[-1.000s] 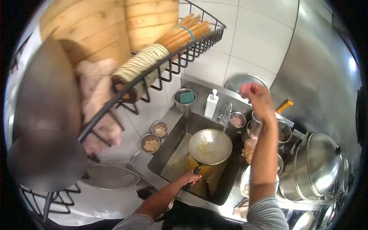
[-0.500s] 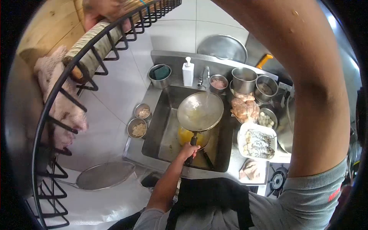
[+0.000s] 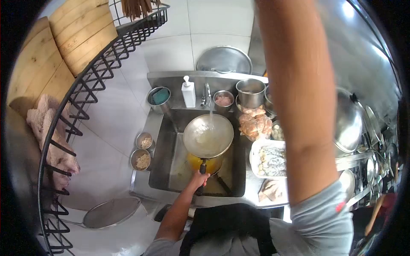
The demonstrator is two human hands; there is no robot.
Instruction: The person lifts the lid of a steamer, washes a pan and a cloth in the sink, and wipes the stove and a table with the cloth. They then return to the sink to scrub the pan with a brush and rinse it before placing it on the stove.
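Note:
My left hand [image 3: 199, 179] is closed around the black handle of a metal wok [image 3: 209, 138]. The wok is tilted over the sink [image 3: 171, 179], and water runs into it from the tap [image 3: 206, 97]. Beneath it in the sink lies another pan with yellowish liquid, its black handle [image 3: 223, 186] showing. My right arm [image 3: 301, 94] is raised across the view, with its hand beyond the top edge. At the top left, the brown split ends of what looks like a bamboo brush [image 3: 137, 7] hang by the black wire rack [image 3: 92, 70].
Wooden steamer baskets [image 3: 83, 36] and a pinkish cloth [image 3: 51, 132] sit on the rack. Around the sink stand a white pump bottle [image 3: 188, 94], metal bowls [image 3: 141, 160], raw meat [image 3: 256, 126] and a white basket [image 3: 269, 158]. A strainer [image 3: 112, 212] lies lower left.
My right hand was grasping the bound, brush-like bundle over the rack; it is now out of view. The view has shifted, and the left hand still grips the wok under the water.

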